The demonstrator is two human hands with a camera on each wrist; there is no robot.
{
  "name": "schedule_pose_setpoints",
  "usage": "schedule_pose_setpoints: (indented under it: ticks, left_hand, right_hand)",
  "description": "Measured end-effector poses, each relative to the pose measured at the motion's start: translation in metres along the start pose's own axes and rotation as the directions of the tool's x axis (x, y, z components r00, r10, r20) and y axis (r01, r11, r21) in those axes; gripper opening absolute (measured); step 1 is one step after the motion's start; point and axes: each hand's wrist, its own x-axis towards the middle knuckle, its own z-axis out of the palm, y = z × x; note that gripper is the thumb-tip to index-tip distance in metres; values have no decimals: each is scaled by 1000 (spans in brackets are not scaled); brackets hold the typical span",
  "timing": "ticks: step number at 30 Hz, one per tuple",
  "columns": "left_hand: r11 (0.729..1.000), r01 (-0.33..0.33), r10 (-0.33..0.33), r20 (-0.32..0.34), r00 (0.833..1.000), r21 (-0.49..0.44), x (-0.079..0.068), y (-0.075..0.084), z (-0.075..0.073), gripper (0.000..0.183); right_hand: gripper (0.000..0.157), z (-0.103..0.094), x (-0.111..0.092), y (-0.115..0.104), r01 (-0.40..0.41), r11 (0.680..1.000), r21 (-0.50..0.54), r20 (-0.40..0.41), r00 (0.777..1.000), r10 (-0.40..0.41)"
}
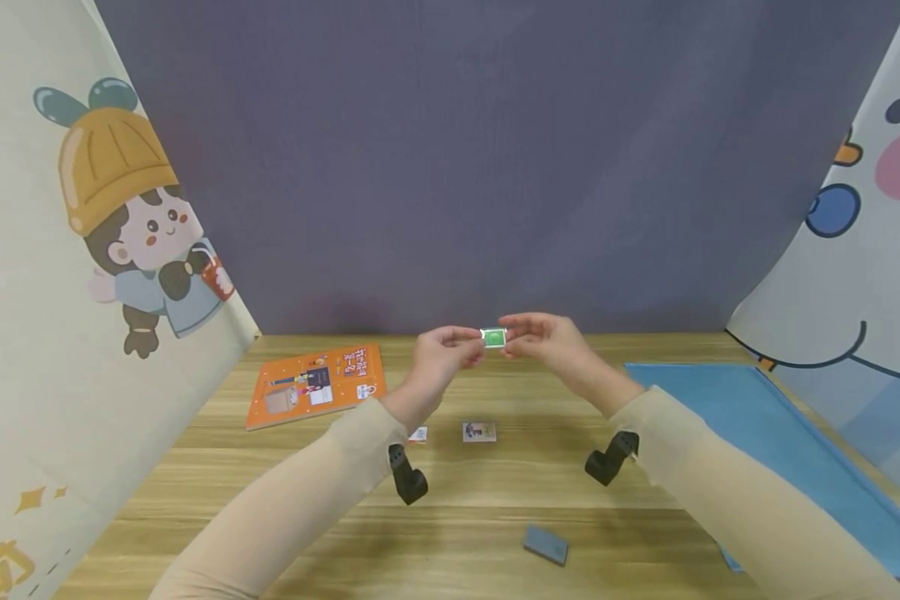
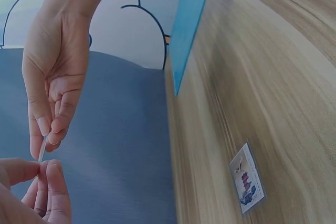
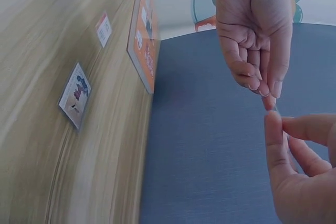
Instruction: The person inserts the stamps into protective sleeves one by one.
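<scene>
Above the far part of the table, my left hand (image 1: 437, 364) and right hand (image 1: 558, 343) hold a small green stamp (image 1: 494, 337) with a pale border between them. Thumb and fingers of the left hand pinch its left edge, and those of the right pinch its right edge. Both wrist views show the stamp nearly edge-on, as a thin sliver between the fingertips. Below the hands, a stamp with a figure picture (image 1: 479, 432) lies flat on the wood; its perforated border shows in the right wrist view. A red-and-white piece (image 3: 103, 29) lies beside it, partly hidden by my left wrist in the head view.
An orange book (image 1: 318, 383) lies at the table's far left. Near the front sits a small grey rectangular object (image 1: 546, 545). A blue mat or folder (image 1: 780, 458) covers the right side. A dark grey-blue backdrop (image 1: 450, 167) rises behind the wooden table (image 1: 450, 487).
</scene>
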Motion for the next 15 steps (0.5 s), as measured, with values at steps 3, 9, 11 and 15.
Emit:
schedule_pose_setpoints:
  ticks: [3,9,11,15]
  left_hand:
    - [1000,7,-7,13,1000,13,-1,-2,1,28]
    - [999,0,-3,54,999,49,0,-5,3,38]
    - [998,-10,6,75,997,62,0,-6,3,40]
    - [994,-44,33,109,993,97,1,-8,3,43]
  right_hand:
    - [44,0,-1,2,-12,1000,-16,0,1000,12]
    - [44,-2,-3,7,-27,999,-27,-2,1000,27]
    - [44,-3,-4,9,-26,999,-21,2,1000,26]
    - [46,-5,-5,12,-41,999,-16,5,999,41]
